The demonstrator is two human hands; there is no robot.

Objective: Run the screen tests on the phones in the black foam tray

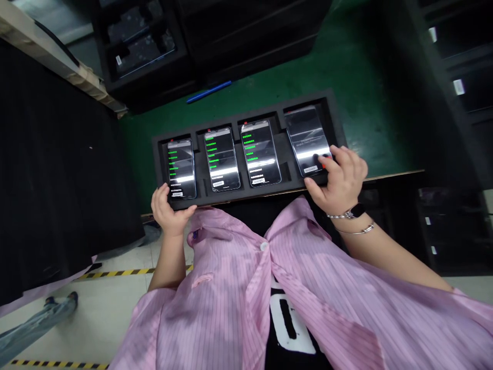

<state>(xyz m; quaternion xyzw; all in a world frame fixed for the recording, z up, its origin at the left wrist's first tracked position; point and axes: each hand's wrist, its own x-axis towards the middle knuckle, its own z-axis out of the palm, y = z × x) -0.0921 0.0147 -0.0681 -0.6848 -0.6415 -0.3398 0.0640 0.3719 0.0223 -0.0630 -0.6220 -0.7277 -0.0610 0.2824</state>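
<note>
A black foam tray lies at the near edge of a green table and holds several smartphones side by side, screens lit with green text. My left hand grips the tray's near left corner, thumb on top beside the leftmost phone. My right hand is curled over the tray's near right corner, and its fingertips rest on the lower end of the rightmost phone. Two more phones sit in the middle slots.
More black foam trays stand at the back left, one with a phone in it. A blue pen lies on the table behind the tray. A black curtain hangs at the left. Another person's legs show at bottom left.
</note>
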